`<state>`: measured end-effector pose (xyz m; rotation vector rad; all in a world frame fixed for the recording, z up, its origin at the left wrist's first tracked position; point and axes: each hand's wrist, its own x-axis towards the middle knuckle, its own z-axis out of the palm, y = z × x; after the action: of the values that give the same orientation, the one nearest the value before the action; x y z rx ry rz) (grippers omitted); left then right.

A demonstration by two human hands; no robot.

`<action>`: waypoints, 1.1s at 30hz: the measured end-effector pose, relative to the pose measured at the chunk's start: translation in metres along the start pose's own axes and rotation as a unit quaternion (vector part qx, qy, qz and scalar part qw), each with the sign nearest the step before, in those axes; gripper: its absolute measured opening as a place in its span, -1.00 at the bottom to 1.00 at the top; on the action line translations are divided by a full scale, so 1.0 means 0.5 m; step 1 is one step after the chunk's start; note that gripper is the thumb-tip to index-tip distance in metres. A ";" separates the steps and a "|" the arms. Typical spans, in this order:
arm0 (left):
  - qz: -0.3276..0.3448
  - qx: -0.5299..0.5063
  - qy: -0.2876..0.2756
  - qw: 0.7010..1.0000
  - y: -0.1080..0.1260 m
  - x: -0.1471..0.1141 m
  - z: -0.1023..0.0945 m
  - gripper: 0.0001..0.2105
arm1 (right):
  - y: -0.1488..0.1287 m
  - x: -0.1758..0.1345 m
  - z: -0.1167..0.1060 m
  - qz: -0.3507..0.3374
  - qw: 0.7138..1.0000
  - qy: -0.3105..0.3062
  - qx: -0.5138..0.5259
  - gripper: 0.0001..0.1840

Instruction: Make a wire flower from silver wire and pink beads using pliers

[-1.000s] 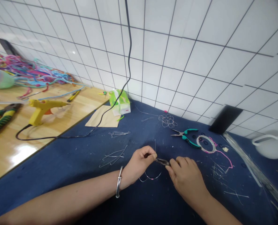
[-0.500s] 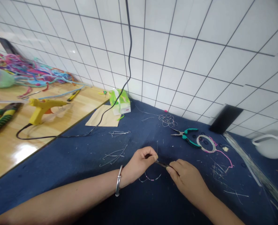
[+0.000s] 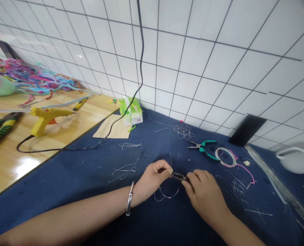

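Note:
My left hand (image 3: pixel 155 176), with a silver bangle on its wrist, pinches thin wire between thumb and fingertips. From that pinch a curved wire loop with small pink beads (image 3: pixel 168 197) hangs down, and a straight wire end sticks up. My right hand (image 3: pixel 205 193) is closed round dark pliers (image 3: pixel 179 176), whose jaws meet the wire right at my left fingertips. Its handles are mostly hidden in my palm. Bent wire pieces (image 3: pixel 123 171) lie left of my hands on the dark blue mat.
Beyond my hands lie a flower-shaped wire piece (image 3: pixel 184 131), teal-handled pliers (image 3: pixel 203 148) and a ring-shaped spool (image 3: pixel 225 157). Wire scraps (image 3: pixel 240 188) are at right. On the wooden table (image 3: pixel 90 119) at left rests a yellow glue gun (image 3: pixel 44 119), its cable (image 3: pixel 110 130) crossing the mat.
The right hand and its pliers have turned slightly, and more of the pliers' jaws shows. The beaded wire loop has swung a little to the right. My left hand stays in place.

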<state>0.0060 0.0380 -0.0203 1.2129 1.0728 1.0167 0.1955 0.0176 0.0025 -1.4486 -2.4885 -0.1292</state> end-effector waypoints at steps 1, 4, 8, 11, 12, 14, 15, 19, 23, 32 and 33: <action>0.000 -0.002 -0.001 1.000 0.000 -0.001 0.000 -0.89 | 0.000 -0.001 0.001 -0.003 1.000 0.000 -0.003 -0.73; 0.003 -0.006 -0.003 1.000 0.001 -0.002 0.000 -0.89 | 0.001 -0.003 0.003 -0.014 1.000 -0.005 -0.011 -0.74; -0.008 -0.009 -0.010 1.000 0.002 -0.002 -0.002 -0.89 | 0.003 -0.004 0.002 -0.025 1.000 0.000 -0.018 -0.74; -0.012 -0.014 -0.021 1.000 0.003 -0.001 -0.003 -0.90 | 0.002 -0.004 0.001 -0.026 0.999 0.000 -0.026 -0.73; -0.013 -0.014 -0.024 1.000 0.004 -0.001 -0.003 -0.90 | 0.001 -0.004 0.001 -0.027 0.999 -0.002 -0.027 -0.73; -0.016 -0.011 -0.027 0.999 0.005 0.000 -0.003 -0.89 | 0.000 -0.005 0.001 -0.025 0.999 -0.007 -0.029 -0.73; -0.019 -0.008 -0.028 0.999 0.006 0.000 -0.003 -0.89 | -0.001 -0.005 0.001 -0.021 0.999 -0.011 -0.029 -0.72; -0.038 -0.004 -0.046 0.998 0.008 0.001 -0.006 -0.86 | 0.004 -0.004 0.003 -0.006 0.999 -0.034 0.006 -0.69; -0.051 -0.029 -0.076 0.995 0.008 0.004 -0.012 -0.83 | 0.013 -0.001 0.004 0.018 0.996 -0.059 0.059 -0.70; -0.076 -0.042 -0.106 0.991 -0.002 0.007 -0.015 -0.88 | 0.024 0.006 -0.004 0.058 0.980 -0.116 0.150 -0.69; -0.079 -0.046 -0.104 0.990 -0.003 0.007 -0.015 -0.87 | 0.025 0.007 -0.003 0.057 0.980 -0.116 0.153 -0.69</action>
<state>-0.0004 0.0430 -0.0227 1.1146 0.9318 0.7905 0.2052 0.0264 0.0041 -1.5387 -2.4508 0.4505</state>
